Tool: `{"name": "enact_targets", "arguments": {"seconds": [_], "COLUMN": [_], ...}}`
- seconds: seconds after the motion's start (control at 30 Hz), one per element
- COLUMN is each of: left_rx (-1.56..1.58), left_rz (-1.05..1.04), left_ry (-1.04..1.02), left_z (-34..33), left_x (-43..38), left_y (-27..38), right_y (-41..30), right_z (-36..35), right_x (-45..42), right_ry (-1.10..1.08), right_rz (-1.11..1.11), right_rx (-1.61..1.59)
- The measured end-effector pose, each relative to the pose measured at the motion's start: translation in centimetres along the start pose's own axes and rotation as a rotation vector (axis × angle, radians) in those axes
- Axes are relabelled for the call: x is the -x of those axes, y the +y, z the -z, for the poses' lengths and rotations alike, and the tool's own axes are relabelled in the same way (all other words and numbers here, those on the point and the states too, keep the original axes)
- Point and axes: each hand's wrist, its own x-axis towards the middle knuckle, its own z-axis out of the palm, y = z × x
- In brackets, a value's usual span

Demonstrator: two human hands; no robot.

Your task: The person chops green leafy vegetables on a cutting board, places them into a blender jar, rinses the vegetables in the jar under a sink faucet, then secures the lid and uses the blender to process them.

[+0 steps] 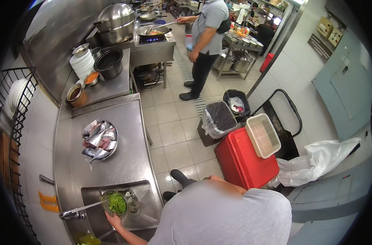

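Note:
My left hand (113, 221) grips the near rim of a round bowl or strainer of chopped leafy greens (117, 203) in the steel sink (149, 196). The long spout of the tap (89, 206) reaches over the bowl's edge. Right beside the bowl, over the drain, lies a clear or shiny item that I cannot make out. My right forearm shows in part past my grey shirt, and its hand is hidden. On the steel counter (129, 128) beyond the sink stands a round metal tray (116, 144) heaped with cut silvery fish pieces.
A wire rack (19, 122) with plates lines the left wall, near a knife (47, 179). Behind me stand a red cool box (238, 159), a white plastic tub (265, 153) and lined bins (219, 119). A co-worker (209, 39) holds a frying pan (153, 31) over a lit burner.

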Motion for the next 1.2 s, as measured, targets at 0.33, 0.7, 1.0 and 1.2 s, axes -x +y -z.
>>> {"name": "enact_targets", "arguments": {"seconds": [0.33,0.7,1.0,1.2], "left_rx": [0.140,-0.036,-0.083,-0.098], "left_rz": [-0.054,-0.154,-0.030,-0.053], "left_ry": [-0.118,-0.013,0.032,0.144], "left_z": [0.2,0.9,1.9,0.1], "left_x": [2.6,2.6,5.7,3.7], "left_y": [3.2,1.2,4.9,3.4], "right_y": [0.0,2.5,5.6,-2.9], "right_z": [1.5,1.3,0.9,1.9], "right_x": [0.0,-0.5,-5.0,1.5], "right_ry": [-0.059,-0.087,-0.101,-0.013], "right_rz": [-0.055,0.100,0.093,0.036], "right_rx": [0.078,0.058,0.072,0.112]}}
